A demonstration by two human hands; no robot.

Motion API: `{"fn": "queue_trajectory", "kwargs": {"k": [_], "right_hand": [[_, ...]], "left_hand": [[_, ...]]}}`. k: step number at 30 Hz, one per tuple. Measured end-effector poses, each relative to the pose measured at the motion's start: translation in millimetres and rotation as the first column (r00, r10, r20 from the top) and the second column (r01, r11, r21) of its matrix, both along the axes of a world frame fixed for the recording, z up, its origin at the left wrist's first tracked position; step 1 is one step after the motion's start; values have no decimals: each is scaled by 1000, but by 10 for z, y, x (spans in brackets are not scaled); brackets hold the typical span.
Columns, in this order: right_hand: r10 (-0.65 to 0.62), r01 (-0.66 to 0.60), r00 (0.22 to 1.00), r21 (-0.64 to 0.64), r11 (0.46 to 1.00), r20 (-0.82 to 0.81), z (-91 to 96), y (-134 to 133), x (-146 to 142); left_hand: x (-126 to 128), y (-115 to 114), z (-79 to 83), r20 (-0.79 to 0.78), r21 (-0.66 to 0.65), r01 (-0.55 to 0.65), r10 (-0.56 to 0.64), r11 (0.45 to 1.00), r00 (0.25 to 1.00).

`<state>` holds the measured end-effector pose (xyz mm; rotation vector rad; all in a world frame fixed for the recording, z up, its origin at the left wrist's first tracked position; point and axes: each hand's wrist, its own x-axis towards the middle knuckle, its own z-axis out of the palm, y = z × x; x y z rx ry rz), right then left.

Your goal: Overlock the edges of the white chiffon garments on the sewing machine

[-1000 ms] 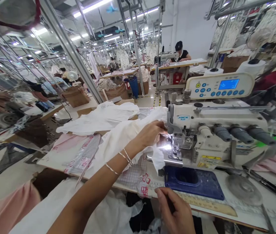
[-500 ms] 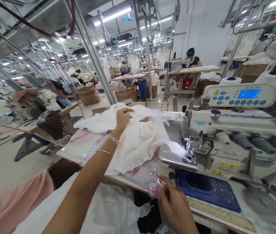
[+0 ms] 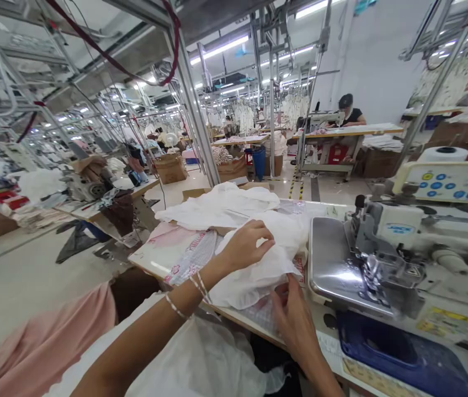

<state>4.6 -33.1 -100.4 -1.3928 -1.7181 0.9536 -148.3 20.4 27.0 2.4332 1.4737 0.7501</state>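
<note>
Have white cloth (image 3: 259,278) just left of sewing machine's steel bed (image 3: 333,259), long axis slanting up toward bed. Left hand (image 3: 244,245) on top, fingers together, pinching cloth. Right hand (image 3: 294,314) nearer bed, fingertips at cloth's near edge; can't tell if gripping.

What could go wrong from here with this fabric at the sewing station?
The thin white fabric gathered by the left hand could snag on the thin bangles on that wrist. The right hand works near the sewing machine's steel bed, so its fingers might stray toward the presser foot if the machine runs. The loose fabric could also slide over the table edge.
</note>
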Motion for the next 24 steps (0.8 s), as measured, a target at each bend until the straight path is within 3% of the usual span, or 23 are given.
{"fn": "queue_trajectory", "kwargs": {"k": [5, 8, 10, 13, 16, 20, 24], "right_hand": [[23, -23, 999, -4, 1000, 37, -5, -70, 108], [23, -23, 999, -2, 1000, 48, 31, -77, 102], [-2, 2, 999, -2, 1000, 46, 59, -52, 44], [-17, 17, 1000, 13, 1000, 24, 128, 46, -140], [84, -82, 996, 56, 995, -27, 264, 185, -402], [264, -251, 960, 133, 959, -95, 512, 337, -740], [275, -248, 949, 175, 953, -152, 717, 392, -1078]], "left_hand": [[-18, 170, -303, 8, -279, 110, -112, 954, 994], [-68, 192, -218, 89, -353, 144, -120, 924, 989], [-132, 190, 32, 158, -378, 153, -99, 913, 982], [-263, 181, 540, 240, -365, 167, -81, 916, 967], [-441, 190, 991, 373, -271, 150, -40, 951, 927], [-809, 215, 1412, 615, -56, -71, 90, 996, 783], [-1136, 152, 1727, 779, 70, -278, 122, 958, 615]]}}
